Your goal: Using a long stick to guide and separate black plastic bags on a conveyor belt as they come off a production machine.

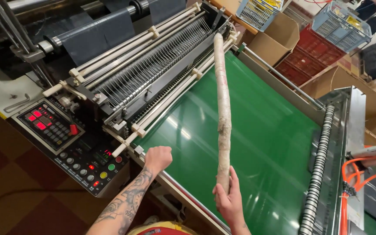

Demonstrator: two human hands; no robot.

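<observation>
Head view: cardboard boxes (279,37) beyond conveyor (257,130).

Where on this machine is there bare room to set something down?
The green belt is bare on both sides of the long stick in the right hand, up to the ribbed roller. It is crowded at the wire comb and control panel by the left hand.

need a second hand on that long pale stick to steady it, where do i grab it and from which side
Probably grip the long pale stick at its middle, coming from its left: the right hand already holds the near end, the far tip lies on the machine's rollers, and the left hand rests on that side.
</observation>
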